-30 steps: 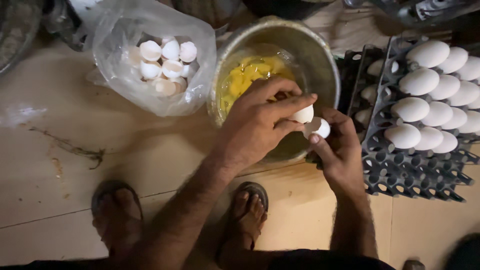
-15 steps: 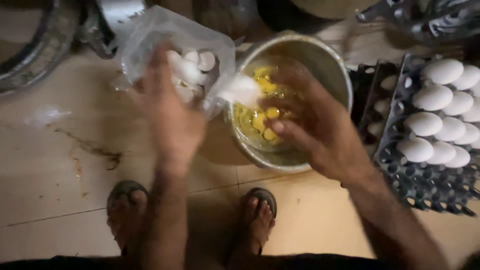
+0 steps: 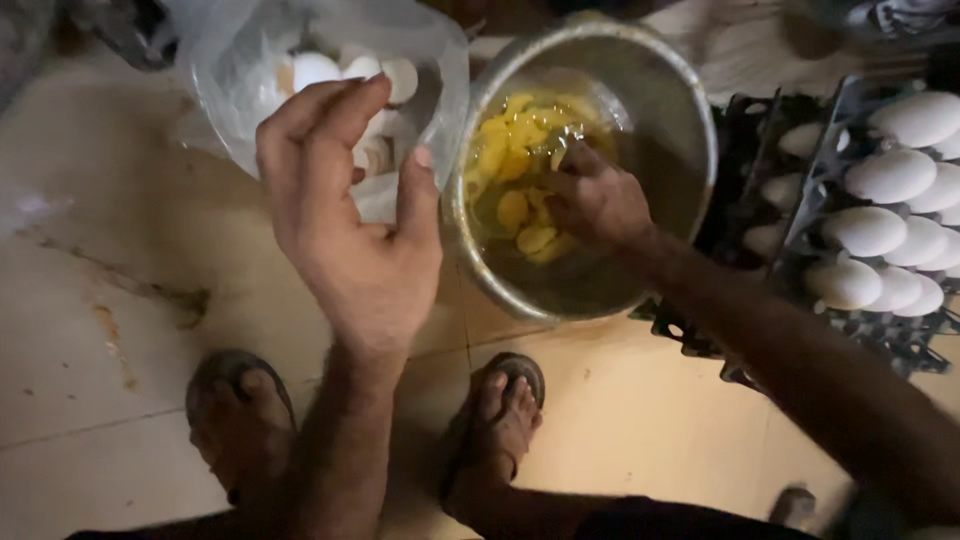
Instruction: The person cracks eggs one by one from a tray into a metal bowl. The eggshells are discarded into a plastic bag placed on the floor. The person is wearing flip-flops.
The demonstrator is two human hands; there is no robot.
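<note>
My left hand (image 3: 350, 225) hovers with its fingers spread and nothing in it, just in front of a clear plastic bag (image 3: 240, 70) that holds several empty white eggshells (image 3: 318, 68). My right hand (image 3: 598, 200) reaches down inside a steel bowl (image 3: 692, 130), its fingers curled and dipped among several raw yolks (image 3: 510, 150). Whether those fingers pinch anything is hidden.
A dark egg tray (image 3: 900, 340) stacked at the right carries several whole white eggs (image 3: 890, 175). My feet in sandals (image 3: 240, 400) (image 3: 500, 420) stand on the pale tiled floor (image 3: 100, 300), which has stains at the left. The bowl sits on the floor between bag and tray.
The egg was cracked over the bowl. My left hand swung left to the bag and now is empty; my right hand dropped into the bowl among the yolks.
</note>
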